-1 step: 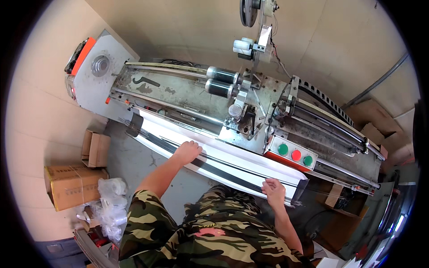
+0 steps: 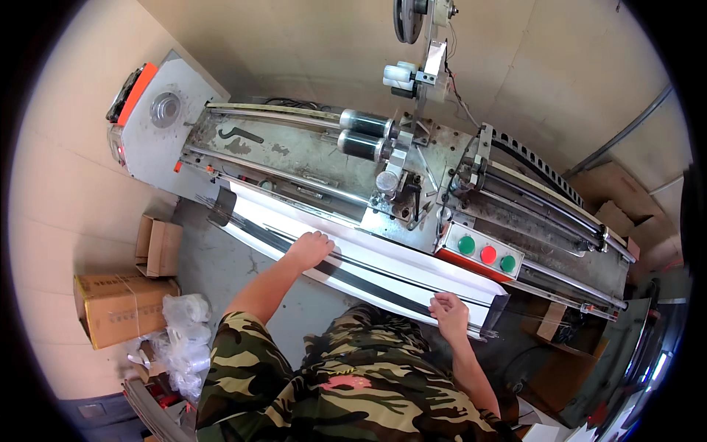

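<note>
a: where are the hands?

b: the left hand [image 2: 309, 249] lies flat on top of the long white strip [image 2: 383, 259], fingers close together, pressing down and not wrapped round it. the right hand [image 2: 449, 313] is at the strip's near edge, well away from the left one, fingers bent. i think it pinches the edge, but it is too small to be sure.

a: and where is the strip?

b: it lies along the front of the big grey machine [image 2: 317, 158], with a dark band [image 2: 353, 278] running just under the left fingers.

a: what is past the fingers?

b: beyond the right fingers sits a box with green and red buttons [image 2: 482, 254]. far off to the left of the left fingers are cardboard boxes [image 2: 121, 306] and clear bags [image 2: 180, 339] on the floor.
</note>
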Available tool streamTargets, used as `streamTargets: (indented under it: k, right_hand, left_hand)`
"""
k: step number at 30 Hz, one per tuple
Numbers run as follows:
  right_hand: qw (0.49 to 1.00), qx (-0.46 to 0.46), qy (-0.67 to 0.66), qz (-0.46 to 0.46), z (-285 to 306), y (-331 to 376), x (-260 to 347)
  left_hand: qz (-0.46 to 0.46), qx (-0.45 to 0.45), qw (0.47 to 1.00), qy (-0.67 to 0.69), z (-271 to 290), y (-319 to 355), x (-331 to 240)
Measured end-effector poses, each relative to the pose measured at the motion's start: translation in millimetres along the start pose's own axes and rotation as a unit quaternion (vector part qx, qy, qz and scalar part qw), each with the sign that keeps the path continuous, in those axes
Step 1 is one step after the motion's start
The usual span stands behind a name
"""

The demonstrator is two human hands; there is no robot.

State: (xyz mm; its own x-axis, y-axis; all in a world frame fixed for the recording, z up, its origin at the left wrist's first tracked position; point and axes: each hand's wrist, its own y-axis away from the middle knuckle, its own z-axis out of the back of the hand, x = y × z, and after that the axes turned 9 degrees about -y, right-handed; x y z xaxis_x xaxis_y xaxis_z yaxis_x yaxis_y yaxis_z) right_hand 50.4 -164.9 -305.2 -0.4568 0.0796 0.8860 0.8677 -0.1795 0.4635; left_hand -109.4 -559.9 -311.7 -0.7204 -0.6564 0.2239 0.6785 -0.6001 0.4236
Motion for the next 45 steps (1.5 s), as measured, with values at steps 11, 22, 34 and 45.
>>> streamTargets:
  k: [11,22,34,45]
  right_hand:
    - [0.885,0.1,0.289,0.351,-99.7,-19.4,32.3]
    - [0.882,0.204,0.405,0.127,-192.4,-59.9,136.6]
    - [0.809,0.019,0.521,0.271,-233.6,-133.4,273.2]
    - [0.815,0.058,0.545,0.187,-239.4,-136.5,252.3]
  left_hand:
    - [-0.062,-0.052,0.996,0.043,13.3,2.4,12.1]
    - [-0.105,-0.119,0.946,0.282,115.9,36.3,126.3]
    - [0.045,0.049,0.768,0.637,179.2,-267.4,245.8]
    - [-0.272,0.278,0.627,0.675,128.9,-325.2,228.9]
